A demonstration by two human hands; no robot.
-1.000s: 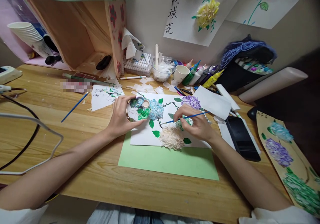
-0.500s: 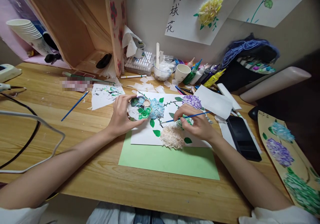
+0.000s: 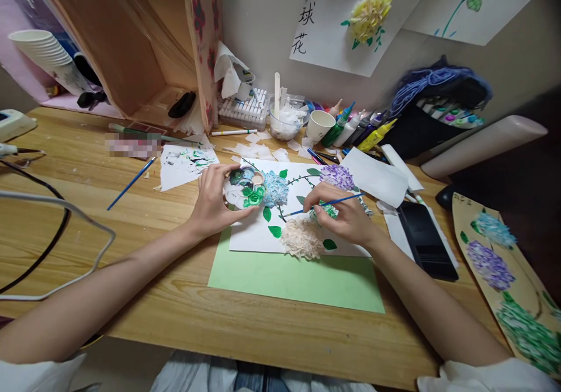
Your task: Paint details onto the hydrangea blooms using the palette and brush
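My left hand (image 3: 213, 201) is curled around a small round paint palette (image 3: 244, 188) smeared with green and blue paint, held at the left edge of a white sheet (image 3: 252, 234). That sheet carries a blue paper flower (image 3: 274, 188), a purple one (image 3: 335, 176), a cream one (image 3: 301, 239) and green painted leaves. My right hand (image 3: 344, 215) pinches a thin blue paintbrush (image 3: 325, 204), its tip pointing left toward the stems near the blue flower. A green sheet (image 3: 298, 278) lies beneath the white one.
A second blue brush (image 3: 131, 184) and a paint-stained scrap (image 3: 186, 163) lie left of the work. Paint bottles (image 3: 346, 128), a white cup (image 3: 318, 125) and a marker tray (image 3: 245, 109) line the back. A black phone (image 3: 426, 240) and a painted flower board (image 3: 499, 269) sit on the right; cables (image 3: 52, 234) on the left.
The view has drifted slightly; both hands stay in nearly the same place, the right hand and brush edging a little to the left over the white sheet.
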